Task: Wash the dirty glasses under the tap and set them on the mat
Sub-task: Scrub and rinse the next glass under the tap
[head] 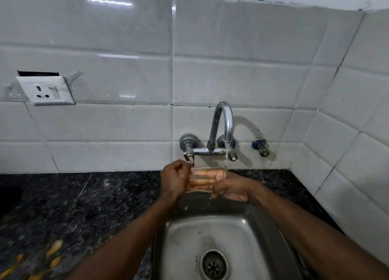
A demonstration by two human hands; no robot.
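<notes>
Starting at the left, a white wall socket [45, 90] sits on the white tiles [105, 122]. Below it runs a dark speckled counter [63, 195]. Some blurry yellow shapes [54, 247] show near its bottom left corner, and I cannot tell what they are.

Next comes the left hand [174, 181]. Its fingers are curled and they hold the left end of the glass [200, 179]. The glass is clear and lies on its side, up in the air over the back edge of the sink [185, 237], right between the two hands.

A shiny bent tap [223, 119] sticks out of the wall just above it. A thin stream of water [226, 159] runs down from the spout and lands at the right end of the glass, where the glass meets the right hand [231, 188].

That hand holds the glass from the right. Its long fingers [207, 172] show through the clear side, lying along the glass and pointing left. I cannot tell if they are inside the glass or behind it. One more finger curls under the glass.

Low down in the steel sink sits the round drain [213, 264]. Farther right, a small blue valve [260, 146] sticks out of the wall, near the corner where the tiles turn.
</notes>
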